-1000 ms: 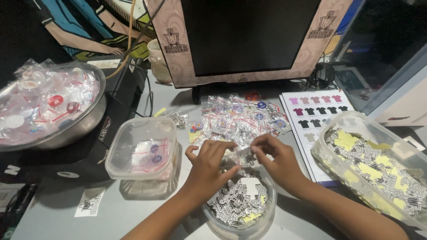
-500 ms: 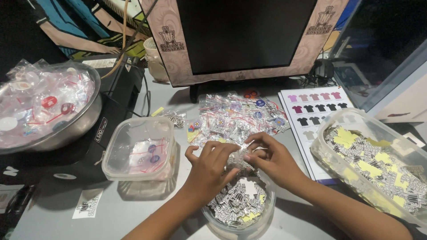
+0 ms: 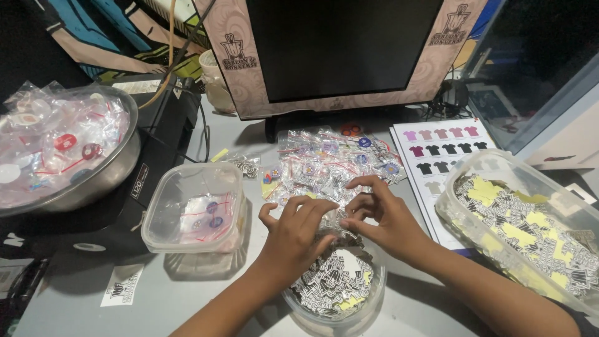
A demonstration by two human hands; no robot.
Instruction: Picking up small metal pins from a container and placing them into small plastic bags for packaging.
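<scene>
Hands meet over my round tub of stickers [image 3: 334, 287] at six o'clock: left hand [image 3: 296, 234] and right hand [image 3: 384, 215] pinch a small clear packet [image 3: 334, 218] together.

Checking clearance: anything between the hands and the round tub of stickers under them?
Nothing visible. The left hand and right hand hover directly above the round tub of stickers, pinching something small I cannot make out. The square clear container sits off to the left.
</scene>
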